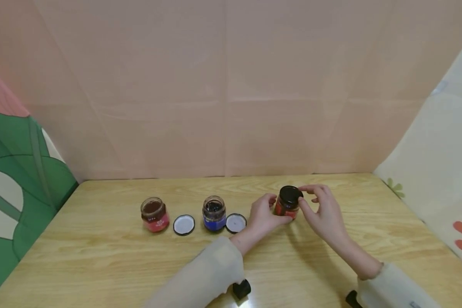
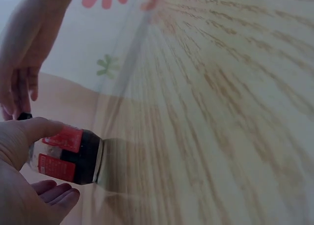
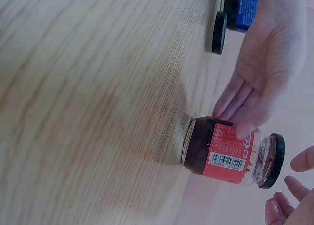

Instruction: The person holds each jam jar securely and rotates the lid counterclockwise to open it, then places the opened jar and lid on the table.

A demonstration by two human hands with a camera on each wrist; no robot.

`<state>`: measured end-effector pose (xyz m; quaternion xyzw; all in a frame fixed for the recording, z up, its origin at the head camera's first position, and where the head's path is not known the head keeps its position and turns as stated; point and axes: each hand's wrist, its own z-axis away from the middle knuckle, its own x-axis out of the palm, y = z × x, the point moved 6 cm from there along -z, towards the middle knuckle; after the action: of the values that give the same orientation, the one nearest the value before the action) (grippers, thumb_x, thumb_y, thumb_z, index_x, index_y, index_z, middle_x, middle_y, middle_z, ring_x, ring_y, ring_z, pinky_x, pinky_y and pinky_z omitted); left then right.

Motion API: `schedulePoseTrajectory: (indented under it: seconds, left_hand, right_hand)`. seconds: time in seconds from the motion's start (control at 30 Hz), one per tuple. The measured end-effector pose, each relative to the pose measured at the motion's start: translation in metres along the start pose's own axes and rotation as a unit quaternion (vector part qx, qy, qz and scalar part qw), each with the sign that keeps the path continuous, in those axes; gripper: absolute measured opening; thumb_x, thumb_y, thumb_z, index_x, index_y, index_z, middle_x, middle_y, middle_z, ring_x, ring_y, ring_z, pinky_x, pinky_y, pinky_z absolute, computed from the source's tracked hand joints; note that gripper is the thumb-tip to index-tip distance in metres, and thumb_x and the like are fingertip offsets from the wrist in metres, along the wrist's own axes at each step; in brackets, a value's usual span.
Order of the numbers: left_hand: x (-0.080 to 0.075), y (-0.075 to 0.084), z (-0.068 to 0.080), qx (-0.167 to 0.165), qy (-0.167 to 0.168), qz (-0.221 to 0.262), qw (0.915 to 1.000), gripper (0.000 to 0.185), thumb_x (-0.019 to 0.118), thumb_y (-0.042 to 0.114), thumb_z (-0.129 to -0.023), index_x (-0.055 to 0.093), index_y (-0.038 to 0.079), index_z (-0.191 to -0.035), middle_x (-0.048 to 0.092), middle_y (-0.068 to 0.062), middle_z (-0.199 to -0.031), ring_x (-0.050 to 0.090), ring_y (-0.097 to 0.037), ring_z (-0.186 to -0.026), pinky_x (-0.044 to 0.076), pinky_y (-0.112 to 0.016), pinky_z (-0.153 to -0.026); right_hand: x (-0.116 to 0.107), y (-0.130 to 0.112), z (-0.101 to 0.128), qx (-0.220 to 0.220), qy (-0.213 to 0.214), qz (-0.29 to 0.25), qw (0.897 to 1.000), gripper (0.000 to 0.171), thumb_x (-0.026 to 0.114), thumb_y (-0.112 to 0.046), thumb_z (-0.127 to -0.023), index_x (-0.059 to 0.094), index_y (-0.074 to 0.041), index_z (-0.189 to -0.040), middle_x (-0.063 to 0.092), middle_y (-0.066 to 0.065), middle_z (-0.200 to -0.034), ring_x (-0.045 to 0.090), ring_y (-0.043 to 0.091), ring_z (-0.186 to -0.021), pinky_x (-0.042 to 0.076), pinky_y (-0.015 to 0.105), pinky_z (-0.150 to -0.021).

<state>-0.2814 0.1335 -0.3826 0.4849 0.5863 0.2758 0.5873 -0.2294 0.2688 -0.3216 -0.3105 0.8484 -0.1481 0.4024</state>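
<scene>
A glass jar [image 1: 287, 209] with a red label and a black lid [image 1: 291, 195] stands upright on the wooden table. My left hand [image 1: 263, 216] holds it from the left; in the right wrist view the thumb of the left hand [image 3: 270, 72] lies on the red label [image 3: 226, 154]. Some of its fingers are hidden behind the glass. Around the lid's right side, my right hand [image 1: 325, 214] has thumb and fingers spread. The right wrist view shows a small gap between those fingers [image 3: 297, 188] and the black lid [image 3: 273, 161].
To the left stand two lidless jars with dark contents, one blue-labelled [image 1: 214, 220], one pink-labelled [image 1: 155, 216]. A lid [image 1: 184, 225] lies white inside up between them; another lid [image 1: 236, 223] lies right of the blue-labelled jar. A pinkish sheet [image 1: 223, 107] hangs behind the table [image 1: 111, 261].
</scene>
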Motion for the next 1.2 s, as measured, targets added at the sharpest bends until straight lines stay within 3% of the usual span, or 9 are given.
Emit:
schedulePoseTrajectory:
  seconds: [0.23,0.57,0.73,0.97,1.2]
  left_hand:
    - [0.01,-0.001,-0.009,0.002,0.008,-0.008,0.9999,0.053,0.087,0.021,-0.068,0.063,0.007,-0.113,0.069,-0.005,-0.104,0.062,-0.013,-0.094,0.049,-0.021,-0.078]
    - [0.021,-0.004,-0.016,-0.015,-0.001,-0.027,0.9995,0.048,0.09,0.017,-0.063,0.062,0.009,-0.101,0.067,0.0,-0.092,0.061,-0.011,-0.085,0.049,-0.022,-0.077]
    - [0.023,-0.004,-0.018,-0.022,-0.001,-0.028,0.9994,0.046,0.09,0.015,-0.062,0.062,0.01,-0.097,0.066,0.001,-0.088,0.059,-0.01,-0.082,0.049,-0.021,-0.076]
    - [0.02,0.0,-0.014,-0.021,0.001,-0.043,0.9988,0.043,0.09,0.016,-0.062,0.063,0.009,-0.095,0.067,0.0,-0.088,0.059,-0.011,-0.082,0.048,-0.021,-0.074]
    - [0.018,0.0,-0.007,-0.031,-0.023,-0.051,0.9979,0.039,0.09,0.018,-0.061,0.062,0.013,-0.088,0.061,0.006,-0.079,0.052,-0.006,-0.073,0.044,-0.02,-0.066]
  right_hand:
    - [-0.002,0.004,0.0,0.01,0.002,-0.005,1.0,0.022,0.064,-0.001,-0.086,0.064,0.006,-0.106,0.06,0.021,-0.104,0.054,0.028,-0.095,0.036,0.011,-0.073]
    - [-0.001,0.008,-0.002,0.027,-0.01,-0.009,1.0,0.025,0.064,-0.004,-0.088,0.062,0.004,-0.111,0.059,0.02,-0.108,0.054,0.029,-0.097,0.036,0.008,-0.073]
    - [0.001,0.009,-0.001,0.035,-0.02,-0.011,0.999,0.026,0.064,-0.007,-0.089,0.062,0.004,-0.112,0.059,0.02,-0.109,0.054,0.03,-0.099,0.04,0.015,-0.074]
    - [0.002,0.009,-0.001,0.035,-0.018,-0.011,0.999,0.025,0.064,-0.007,-0.089,0.062,0.004,-0.112,0.059,0.019,-0.108,0.055,0.031,-0.098,0.042,0.019,-0.073]
    - [0.0,0.006,0.001,0.046,-0.022,-0.026,0.998,0.026,0.064,-0.011,-0.091,0.062,0.002,-0.113,0.059,0.019,-0.11,0.054,0.03,-0.1,0.039,0.015,-0.074]
